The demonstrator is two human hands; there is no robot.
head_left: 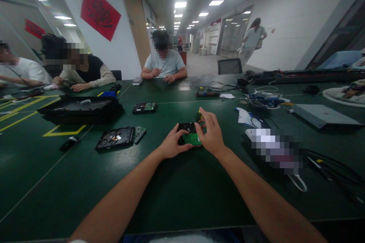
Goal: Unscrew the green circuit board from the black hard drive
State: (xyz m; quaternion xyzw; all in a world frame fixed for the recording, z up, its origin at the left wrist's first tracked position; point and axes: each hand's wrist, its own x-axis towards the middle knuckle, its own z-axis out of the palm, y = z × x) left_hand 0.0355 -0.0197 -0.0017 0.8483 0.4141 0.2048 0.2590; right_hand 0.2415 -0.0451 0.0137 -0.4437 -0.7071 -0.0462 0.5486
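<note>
A hard drive [191, 139] lies on the green table in front of me, its green circuit board facing up. My left hand [173, 143] grips its left side, thumb along the near edge and fingers at the far side. Over the drive's right end is my right hand [210, 131], its fingers closed around a screwdriver [199, 116] with a yellow and black handle. The fingers hide most of the screwdriver, and its tip cannot be made out.
Left of the drive are a black fan housing [115, 138], a loose circuit board [139, 134], another hard drive [145, 107] and a large black tray [81, 107]. At right lie a power strip [251, 133], cables [265, 100] and a grey metal box [327, 115]. Several people sit across.
</note>
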